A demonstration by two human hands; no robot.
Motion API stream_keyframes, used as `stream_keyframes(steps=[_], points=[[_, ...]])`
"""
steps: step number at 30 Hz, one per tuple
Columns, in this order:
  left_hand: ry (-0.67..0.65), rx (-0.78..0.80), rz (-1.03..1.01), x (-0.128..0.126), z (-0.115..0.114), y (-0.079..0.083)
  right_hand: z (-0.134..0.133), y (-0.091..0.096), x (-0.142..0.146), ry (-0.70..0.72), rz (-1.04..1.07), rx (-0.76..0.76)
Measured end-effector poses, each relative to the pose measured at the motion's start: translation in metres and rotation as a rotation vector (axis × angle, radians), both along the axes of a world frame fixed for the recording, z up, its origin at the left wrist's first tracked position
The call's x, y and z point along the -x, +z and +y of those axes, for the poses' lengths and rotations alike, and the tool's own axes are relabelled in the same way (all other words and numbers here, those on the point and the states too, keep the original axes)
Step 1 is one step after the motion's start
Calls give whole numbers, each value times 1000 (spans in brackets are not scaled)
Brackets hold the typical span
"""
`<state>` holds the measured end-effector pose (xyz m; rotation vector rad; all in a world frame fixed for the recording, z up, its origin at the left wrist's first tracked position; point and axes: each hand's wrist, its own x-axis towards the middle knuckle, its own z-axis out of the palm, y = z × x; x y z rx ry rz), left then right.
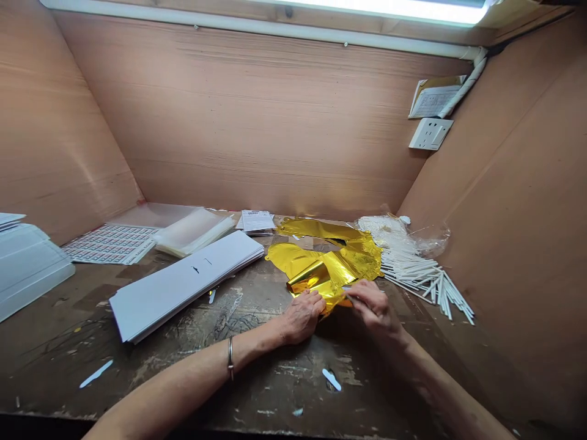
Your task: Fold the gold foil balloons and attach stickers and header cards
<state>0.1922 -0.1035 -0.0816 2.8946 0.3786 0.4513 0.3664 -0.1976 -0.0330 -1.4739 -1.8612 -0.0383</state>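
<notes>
A crumpled gold foil piece (321,278) lies on the worn dark worktop (257,366), partly rolled at its near edge. My left hand (300,316) is closed on that near edge, fingers curled over the foil. My right hand (373,307) pinches the same piece from the right, with a thin white stick between its fingertips. More gold foil (321,230) is spread behind, toward the back wall.
A pile of white sticks (424,275) lies at the right, beside a clear plastic bag. A stack of long white cards (183,282) sits left of centre. Clear sleeves (195,230), a label sheet (110,244) and white trays (22,263) are further left. Wooden walls enclose the booth.
</notes>
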Motion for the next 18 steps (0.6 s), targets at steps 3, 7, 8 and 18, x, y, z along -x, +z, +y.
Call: stream_keyframes(steps=[3,7,8,18], points=[[-43,22,-21,3,2,5,46,11,5,-24,-11,96],[-139,8,77,12,11,13,100,4,20,23,-130,259],[-166,8,107,14,13,16,109,-2,24,22,-173,297],[-205,-50,152,20,18,8,132,-52,38,84,-342,294]])
